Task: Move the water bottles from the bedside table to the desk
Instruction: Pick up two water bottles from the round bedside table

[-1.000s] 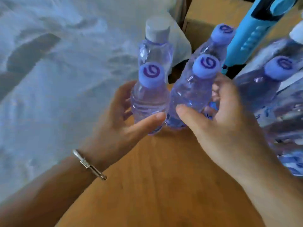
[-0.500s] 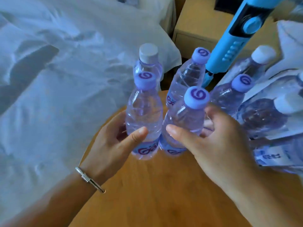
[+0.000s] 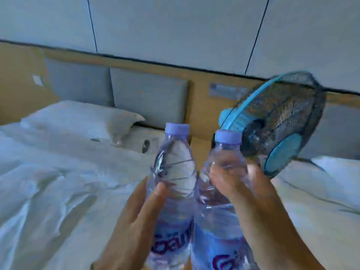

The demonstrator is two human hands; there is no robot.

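Bottles: two, upright, touching. Left hand [image 3: 136,217] grips left bottle [image 3: 173,184]; right hand [image 3: 251,195] grips right bottle [image 3: 220,221].

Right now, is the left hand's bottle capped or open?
Capped: a purple cap sits on the bottle that the left hand grips.

Pale panelled wall [image 3: 175,30] with thin dark seams ran behind a wooden headboard [image 3: 198,82] carrying grey padded panels [image 3: 148,98]. White rumpled bed [image 3: 58,172] at left with a pillow [image 3: 78,117]; second white bed [image 3: 321,191] at right. Blue mesh fan [image 3: 282,121] tilted between them. Light was cool, bluish.
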